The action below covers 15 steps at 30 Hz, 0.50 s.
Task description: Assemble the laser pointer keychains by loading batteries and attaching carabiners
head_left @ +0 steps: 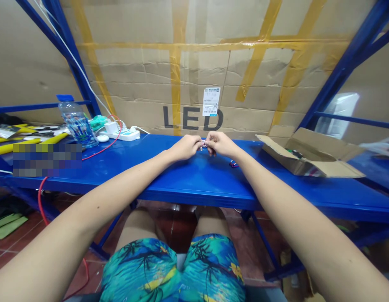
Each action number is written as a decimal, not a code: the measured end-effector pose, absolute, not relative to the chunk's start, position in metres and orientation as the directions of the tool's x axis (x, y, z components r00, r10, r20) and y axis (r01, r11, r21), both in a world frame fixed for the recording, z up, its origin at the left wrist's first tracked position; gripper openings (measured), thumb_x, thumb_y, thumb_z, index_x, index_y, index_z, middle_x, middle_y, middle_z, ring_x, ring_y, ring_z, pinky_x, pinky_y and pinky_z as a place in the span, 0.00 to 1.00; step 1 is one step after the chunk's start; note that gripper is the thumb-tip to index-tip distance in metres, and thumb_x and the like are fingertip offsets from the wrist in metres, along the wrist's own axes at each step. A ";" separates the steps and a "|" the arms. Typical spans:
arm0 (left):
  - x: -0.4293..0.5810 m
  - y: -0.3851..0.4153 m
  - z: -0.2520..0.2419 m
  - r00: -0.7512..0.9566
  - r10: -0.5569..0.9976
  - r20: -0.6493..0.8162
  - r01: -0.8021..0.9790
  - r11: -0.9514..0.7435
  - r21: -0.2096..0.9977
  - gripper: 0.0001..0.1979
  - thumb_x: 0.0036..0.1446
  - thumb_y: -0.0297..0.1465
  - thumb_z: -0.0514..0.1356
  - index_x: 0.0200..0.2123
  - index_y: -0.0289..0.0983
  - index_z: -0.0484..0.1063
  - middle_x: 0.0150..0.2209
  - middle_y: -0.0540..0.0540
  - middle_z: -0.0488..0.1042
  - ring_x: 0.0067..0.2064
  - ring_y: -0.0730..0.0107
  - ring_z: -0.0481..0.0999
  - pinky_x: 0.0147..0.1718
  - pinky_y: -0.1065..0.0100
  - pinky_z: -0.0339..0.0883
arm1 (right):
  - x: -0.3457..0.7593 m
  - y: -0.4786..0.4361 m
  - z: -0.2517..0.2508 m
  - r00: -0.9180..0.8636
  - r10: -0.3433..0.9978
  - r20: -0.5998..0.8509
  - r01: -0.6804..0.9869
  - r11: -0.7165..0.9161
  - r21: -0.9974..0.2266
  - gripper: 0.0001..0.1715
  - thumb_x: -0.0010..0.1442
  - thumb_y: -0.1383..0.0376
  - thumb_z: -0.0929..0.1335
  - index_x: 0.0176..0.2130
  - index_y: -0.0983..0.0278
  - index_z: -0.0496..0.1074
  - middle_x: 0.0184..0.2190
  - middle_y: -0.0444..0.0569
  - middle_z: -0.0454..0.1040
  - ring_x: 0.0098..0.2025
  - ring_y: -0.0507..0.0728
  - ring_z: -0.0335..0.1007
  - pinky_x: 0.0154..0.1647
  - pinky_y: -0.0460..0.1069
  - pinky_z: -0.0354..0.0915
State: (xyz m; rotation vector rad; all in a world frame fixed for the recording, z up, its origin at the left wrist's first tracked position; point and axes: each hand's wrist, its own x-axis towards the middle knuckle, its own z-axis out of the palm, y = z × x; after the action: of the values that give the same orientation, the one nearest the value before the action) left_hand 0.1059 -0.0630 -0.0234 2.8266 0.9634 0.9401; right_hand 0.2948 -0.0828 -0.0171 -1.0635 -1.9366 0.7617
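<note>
Over the back middle of the blue table (194, 178), my left hand (187, 147) and my right hand (220, 144) meet with fingertips pinched. Between them is a small shiny pinkish piece (204, 144), gripped from both sides; it is too small to name. The fingers cover most of it. Just right of my right hand, partly beside the forearm, a small red and blue item (234, 164) lies on the table top.
An open cardboard box (310, 153) stands at the right. On the left are a water bottle (75, 121), a white power strip (125, 133), a red cable (102, 150) and yellow-handled items (16, 147). Taped cardboard (144, 84) rises behind, between blue frame posts (339, 63).
</note>
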 end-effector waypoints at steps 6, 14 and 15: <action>0.104 -0.068 -0.025 0.617 0.467 0.633 0.507 -0.851 0.134 0.08 0.65 0.31 0.55 0.35 0.36 0.72 0.33 0.43 0.78 0.34 0.65 0.73 0.36 0.65 0.63 | 0.299 -0.079 -0.020 -0.354 0.869 0.345 0.309 0.457 -0.834 0.13 0.62 0.69 0.68 0.28 0.61 0.61 0.12 0.37 0.62 0.14 0.50 0.62 0.16 0.45 0.58; 0.108 -0.069 -0.024 0.598 0.442 0.669 0.482 -0.865 0.141 0.03 0.62 0.29 0.55 0.35 0.37 0.67 0.34 0.44 0.74 0.36 0.64 0.72 0.36 0.64 0.65 | 0.297 -0.085 -0.013 -0.371 0.865 0.338 0.260 0.446 -0.856 0.15 0.61 0.64 0.71 0.28 0.61 0.61 0.13 0.38 0.64 0.16 0.50 0.63 0.17 0.45 0.59; 0.108 -0.069 -0.024 0.589 0.459 0.665 0.500 -0.854 0.146 0.05 0.64 0.29 0.54 0.35 0.37 0.68 0.35 0.43 0.74 0.37 0.64 0.73 0.38 0.63 0.66 | 0.297 -0.085 -0.012 -0.359 0.865 0.351 0.270 0.456 -0.848 0.15 0.61 0.63 0.71 0.28 0.61 0.61 0.13 0.38 0.65 0.16 0.51 0.64 0.17 0.45 0.59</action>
State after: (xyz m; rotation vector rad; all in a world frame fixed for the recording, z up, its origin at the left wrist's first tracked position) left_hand 0.1084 -0.0686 -0.0241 2.8504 0.8612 1.1675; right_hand 0.2972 -0.0852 -0.0123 -0.9568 -1.8657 0.8924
